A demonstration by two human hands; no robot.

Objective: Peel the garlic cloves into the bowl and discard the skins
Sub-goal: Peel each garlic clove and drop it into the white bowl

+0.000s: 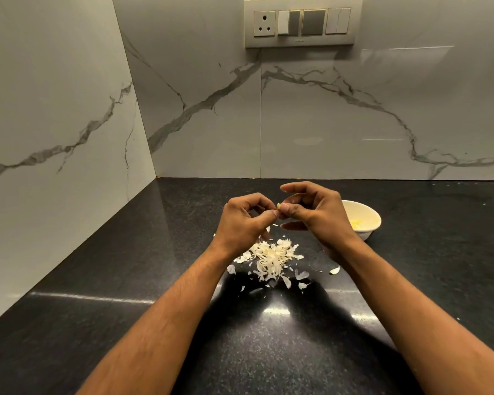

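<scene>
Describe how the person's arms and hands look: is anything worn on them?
Both forearms are bare up to the frame's edge, with no sleeves visible. The left hand and right hand wear no gloves; no watch, bracelet or ring shows. Fine hair shows on the forearms.

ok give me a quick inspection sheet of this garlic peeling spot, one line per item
surface: dark speckled counter, glossy with light glare
job's things: garlic clove pinched between both hands; white bowl behind right hand, pale yellow contents; skins pile below the hands
clutter: stray skin flakes around the pile; one loose piece beside right forearm
grippers: left hand and right hand fingers closed on the clove
cables: nothing seen
surroundings: marble-look walls; switch panel with socket
</scene>
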